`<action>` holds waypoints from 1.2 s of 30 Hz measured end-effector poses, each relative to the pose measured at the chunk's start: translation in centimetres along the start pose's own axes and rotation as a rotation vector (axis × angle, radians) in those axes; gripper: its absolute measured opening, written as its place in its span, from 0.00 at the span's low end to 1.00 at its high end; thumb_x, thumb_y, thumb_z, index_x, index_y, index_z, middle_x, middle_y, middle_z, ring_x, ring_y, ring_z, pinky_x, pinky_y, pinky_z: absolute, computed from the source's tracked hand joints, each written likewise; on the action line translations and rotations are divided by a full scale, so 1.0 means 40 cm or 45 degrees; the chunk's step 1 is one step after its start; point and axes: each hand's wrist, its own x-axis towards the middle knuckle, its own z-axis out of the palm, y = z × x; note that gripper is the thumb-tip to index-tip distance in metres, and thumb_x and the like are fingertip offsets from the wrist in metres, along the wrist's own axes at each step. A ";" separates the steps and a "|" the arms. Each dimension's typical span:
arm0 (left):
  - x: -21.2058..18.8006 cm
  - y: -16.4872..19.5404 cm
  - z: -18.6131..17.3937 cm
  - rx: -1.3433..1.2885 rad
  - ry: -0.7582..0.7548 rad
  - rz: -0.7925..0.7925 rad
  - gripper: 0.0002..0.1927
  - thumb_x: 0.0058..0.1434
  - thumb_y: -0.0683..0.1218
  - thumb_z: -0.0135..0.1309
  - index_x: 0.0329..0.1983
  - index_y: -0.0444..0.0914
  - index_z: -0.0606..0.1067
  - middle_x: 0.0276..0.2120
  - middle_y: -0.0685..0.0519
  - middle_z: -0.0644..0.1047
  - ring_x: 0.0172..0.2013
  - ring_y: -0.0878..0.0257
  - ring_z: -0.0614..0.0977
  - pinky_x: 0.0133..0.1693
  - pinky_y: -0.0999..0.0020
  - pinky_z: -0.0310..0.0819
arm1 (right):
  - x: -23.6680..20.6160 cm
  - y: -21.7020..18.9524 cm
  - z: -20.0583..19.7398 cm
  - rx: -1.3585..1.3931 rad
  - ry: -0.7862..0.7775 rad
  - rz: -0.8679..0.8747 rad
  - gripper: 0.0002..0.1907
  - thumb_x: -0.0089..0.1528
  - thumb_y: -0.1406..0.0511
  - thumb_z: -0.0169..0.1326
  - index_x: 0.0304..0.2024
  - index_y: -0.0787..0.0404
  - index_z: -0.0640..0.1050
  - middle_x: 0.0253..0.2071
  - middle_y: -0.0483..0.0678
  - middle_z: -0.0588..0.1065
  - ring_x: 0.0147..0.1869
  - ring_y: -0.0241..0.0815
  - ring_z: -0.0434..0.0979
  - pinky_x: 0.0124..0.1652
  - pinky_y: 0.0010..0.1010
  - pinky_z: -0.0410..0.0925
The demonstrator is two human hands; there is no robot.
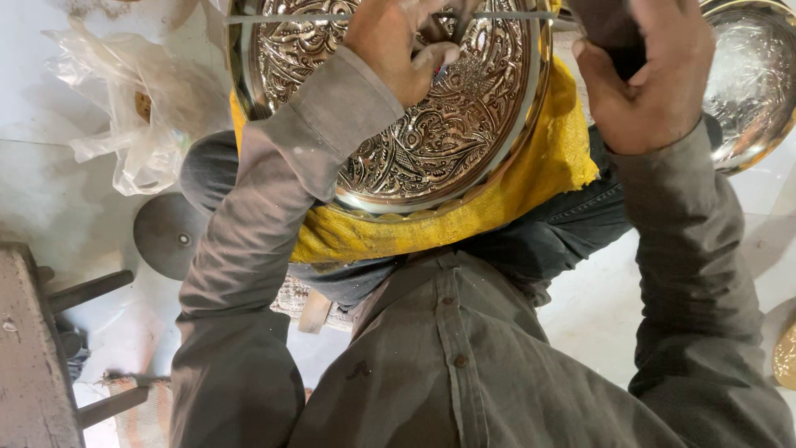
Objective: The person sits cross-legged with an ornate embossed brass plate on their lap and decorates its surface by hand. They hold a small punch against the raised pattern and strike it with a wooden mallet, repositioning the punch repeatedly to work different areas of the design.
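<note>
Far left: crumpled clear plastic bag on the pale floor; below it a flat grey metal disc, and at the lower left edge a worn wooden block.

Centre: large round embossed metal tray, dense floral relief, polished rim, lying face up on a yellow cloth spread over the person's lap.

Left hand: closed around a slim tool pressed to the tray's upper middle. The tip is hidden under the fingers, so the tool's kind cannot be told.

Right hand: wrapped tight on a dark handle, above and just right of the tray's rim. The head is out of frame.

Judgement on technique: the thin tool wants to stand steady on one line of the relief, left hand braced on the tray face; the tray should sit flat on the cloth so it does not rock; movements of the right hand should be short and controlled, or the pattern may scar.

Far right: a second shiny metal bowl, partly cut off by the frame, just beyond the right hand.
</note>
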 end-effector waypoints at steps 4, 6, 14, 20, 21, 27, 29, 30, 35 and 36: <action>-0.002 0.005 -0.002 0.040 -0.058 -0.125 0.14 0.65 0.37 0.65 0.53 0.37 0.77 0.34 0.50 0.83 0.34 0.62 0.87 0.35 0.68 0.85 | 0.006 0.000 -0.004 -0.057 -0.034 0.029 0.22 0.63 0.80 0.53 0.60 0.68 0.72 0.53 0.62 0.73 0.54 0.60 0.76 0.53 0.40 0.71; -0.005 0.007 -0.002 0.071 0.034 -0.020 0.18 0.63 0.37 0.66 0.55 0.35 0.75 0.35 0.48 0.82 0.34 0.61 0.87 0.35 0.69 0.85 | 0.009 -0.005 -0.007 -0.054 0.004 0.035 0.22 0.63 0.80 0.53 0.60 0.69 0.72 0.52 0.62 0.73 0.54 0.60 0.76 0.52 0.40 0.70; -0.015 0.005 -0.004 0.061 0.024 -0.035 0.17 0.65 0.38 0.67 0.54 0.37 0.75 0.36 0.47 0.83 0.36 0.62 0.88 0.37 0.70 0.87 | 0.007 -0.002 -0.005 -0.088 0.033 -0.044 0.22 0.64 0.80 0.54 0.61 0.70 0.71 0.52 0.61 0.73 0.51 0.60 0.74 0.51 0.41 0.69; -0.021 0.003 -0.014 0.153 0.055 0.037 0.18 0.66 0.39 0.66 0.57 0.39 0.75 0.34 0.48 0.83 0.34 0.60 0.88 0.37 0.66 0.85 | -0.005 0.006 -0.012 -0.123 0.011 0.105 0.16 0.68 0.77 0.58 0.57 0.68 0.73 0.47 0.59 0.74 0.47 0.55 0.76 0.46 0.39 0.69; -0.023 0.002 -0.015 0.142 0.047 0.032 0.18 0.67 0.38 0.66 0.57 0.39 0.75 0.35 0.48 0.84 0.36 0.60 0.88 0.37 0.67 0.85 | -0.005 0.005 -0.014 -0.070 0.011 0.153 0.15 0.68 0.77 0.57 0.57 0.67 0.74 0.47 0.58 0.74 0.46 0.53 0.77 0.45 0.38 0.69; -0.024 -0.002 -0.011 0.079 0.074 0.093 0.20 0.66 0.35 0.64 0.59 0.38 0.74 0.37 0.47 0.83 0.37 0.60 0.88 0.38 0.69 0.86 | 0.007 -0.003 -0.018 -0.176 -0.060 -0.060 0.18 0.67 0.78 0.57 0.60 0.70 0.75 0.45 0.59 0.72 0.44 0.53 0.74 0.44 0.37 0.68; -0.024 -0.003 -0.009 0.039 0.059 0.040 0.18 0.66 0.34 0.63 0.58 0.39 0.75 0.37 0.48 0.84 0.37 0.61 0.89 0.39 0.69 0.86 | 0.013 -0.001 -0.018 -0.007 -0.040 0.009 0.15 0.68 0.78 0.54 0.57 0.69 0.73 0.44 0.57 0.71 0.45 0.52 0.74 0.45 0.37 0.67; -0.023 -0.002 -0.007 0.002 0.042 -0.019 0.16 0.67 0.35 0.63 0.56 0.39 0.75 0.36 0.49 0.84 0.37 0.62 0.89 0.38 0.69 0.86 | 0.013 -0.002 -0.012 -0.005 -0.052 0.008 0.14 0.68 0.78 0.52 0.56 0.69 0.72 0.44 0.56 0.71 0.45 0.52 0.73 0.46 0.37 0.67; -0.026 0.000 -0.005 0.069 0.048 -0.065 0.17 0.64 0.34 0.62 0.55 0.39 0.76 0.35 0.49 0.84 0.36 0.62 0.89 0.36 0.69 0.85 | 0.006 0.010 -0.026 -0.240 0.001 -0.086 0.16 0.65 0.78 0.53 0.56 0.68 0.73 0.46 0.58 0.72 0.48 0.57 0.72 0.48 0.41 0.65; -0.025 0.001 -0.004 0.068 0.087 -0.013 0.19 0.63 0.34 0.63 0.56 0.38 0.76 0.36 0.48 0.84 0.36 0.61 0.89 0.38 0.70 0.85 | 0.003 0.010 -0.023 -0.251 -0.001 -0.085 0.17 0.65 0.78 0.54 0.56 0.68 0.73 0.47 0.58 0.72 0.48 0.57 0.72 0.48 0.41 0.65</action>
